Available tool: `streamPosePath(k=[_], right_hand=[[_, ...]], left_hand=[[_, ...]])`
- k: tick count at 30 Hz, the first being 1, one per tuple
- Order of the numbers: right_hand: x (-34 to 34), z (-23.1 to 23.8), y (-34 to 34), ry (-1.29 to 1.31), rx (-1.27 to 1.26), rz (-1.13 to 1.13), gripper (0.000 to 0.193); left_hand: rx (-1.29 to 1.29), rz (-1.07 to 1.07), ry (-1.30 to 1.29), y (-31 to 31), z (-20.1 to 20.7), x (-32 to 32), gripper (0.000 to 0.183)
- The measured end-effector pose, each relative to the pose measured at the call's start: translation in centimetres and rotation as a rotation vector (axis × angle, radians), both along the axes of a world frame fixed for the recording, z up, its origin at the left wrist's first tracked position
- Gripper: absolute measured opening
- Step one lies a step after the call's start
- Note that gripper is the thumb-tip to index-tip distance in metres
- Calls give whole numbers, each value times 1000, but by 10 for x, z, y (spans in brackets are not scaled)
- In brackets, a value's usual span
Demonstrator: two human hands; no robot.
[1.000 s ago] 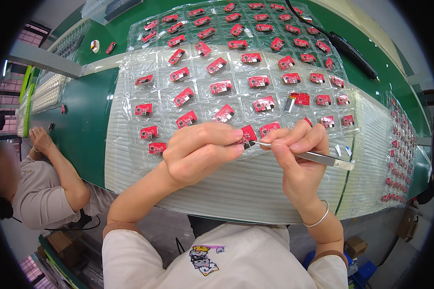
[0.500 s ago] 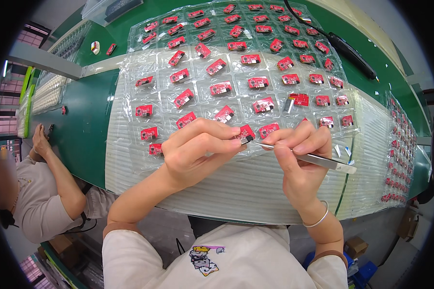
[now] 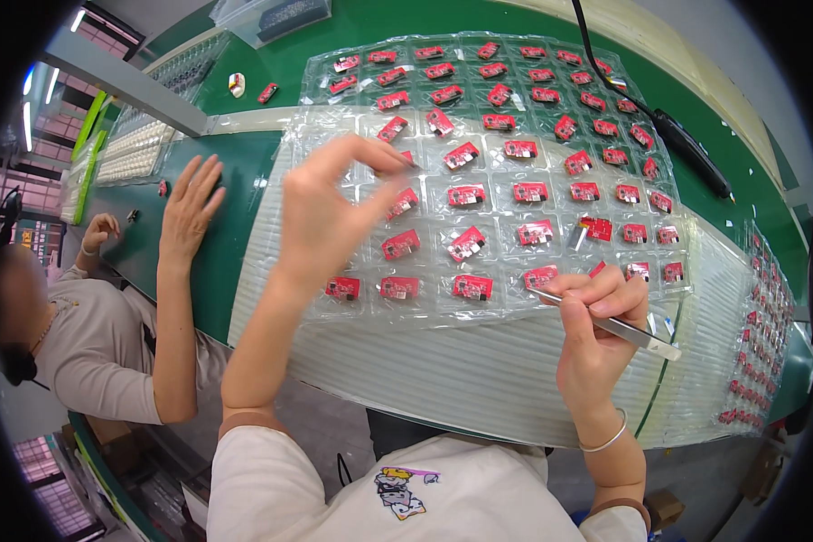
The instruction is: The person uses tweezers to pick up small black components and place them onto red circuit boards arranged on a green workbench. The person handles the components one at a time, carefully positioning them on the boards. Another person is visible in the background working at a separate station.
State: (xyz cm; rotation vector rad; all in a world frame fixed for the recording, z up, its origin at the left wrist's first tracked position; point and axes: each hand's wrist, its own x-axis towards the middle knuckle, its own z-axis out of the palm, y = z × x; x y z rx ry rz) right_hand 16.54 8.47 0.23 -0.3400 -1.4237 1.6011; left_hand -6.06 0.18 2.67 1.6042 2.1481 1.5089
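Note:
My left hand (image 3: 330,208), blurred by motion, is raised over the left part of a clear plastic tray (image 3: 370,318) with red circuit boards in its cells. Its thumb and index finger come together in a pinch at a small dark bit, too smeared to name. Just beyond the fingertips shows a red circuit board (image 3: 408,157). At the tray's near right, my right hand (image 3: 601,312) is closed around metal tweezers (image 3: 630,332). The tweezers' tip points left, beside a red circuit board (image 3: 540,276). A silver part (image 3: 578,237) is by a board further up.
On the left a co-worker's open hand (image 3: 192,194) hovers over the green table (image 3: 235,167). A black-handled tool (image 3: 691,154) with a cable lies at the far right. Another board-filled tray (image 3: 757,334) stands at the right edge. A clear bin (image 3: 271,23) sits at the far left.
My left hand has left the tweezers' tip and swung up and left over the tray. The right hand still grips the tweezers. The co-worker's hand has risen, and the whole view has shifted.

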Motion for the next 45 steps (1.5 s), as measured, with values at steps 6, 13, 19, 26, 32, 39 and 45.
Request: streamPosePath(k=[6,13,19,26,32,39,45], right_hand=[[-2,1,-2,-11,-59,3,28],[-1,2,1,-14,-87,-11,28],[-3,1,3,-4,-116,-19,27],[0,3,6,73,-161,-23,26],[2,6,8,123,-85,3,25],[0,2,6,56,133,58,27],[-1,0,4,36,137,79,28]], left_hand=[[-335,218,59,-4,-22,-89,12],[-359,197,261,40,-30,-139,22],[-481,271,620,70,-50,-168,25],[-101,-71,-52,54,-4,-58,20],[149,-273,37,14,-8,60,18],[394,-357,217,5,-23,65,16],[430,-409,335,1,-25,60,19]])
